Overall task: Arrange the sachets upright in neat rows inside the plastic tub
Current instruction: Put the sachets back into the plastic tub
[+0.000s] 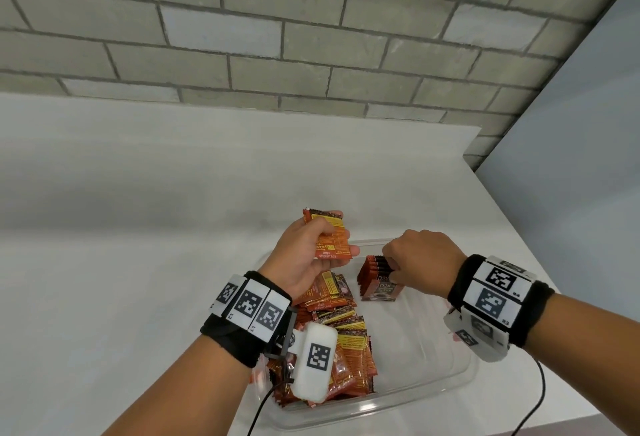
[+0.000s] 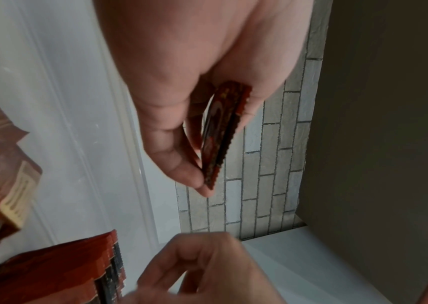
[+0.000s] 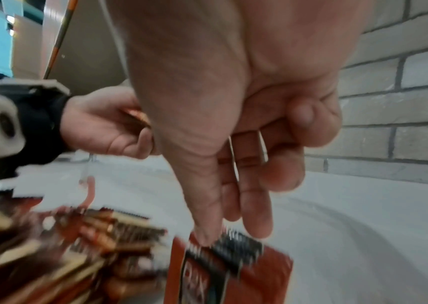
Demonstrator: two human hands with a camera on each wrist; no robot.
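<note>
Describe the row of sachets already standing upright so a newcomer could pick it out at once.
Find the clear plastic tub at the near edge of the white counter. In its far right part, under the right hand, stands the upright row. Unlike the loose pile lying jumbled on the tub's left, these sachets stand packed on edge.

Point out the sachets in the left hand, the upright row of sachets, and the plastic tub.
sachets in the left hand (image 1: 331,241): head view, on the orange printed face.
upright row of sachets (image 1: 372,271): head view, on the row's red side.
plastic tub (image 1: 408,397): head view, on the clear near rim.
</note>
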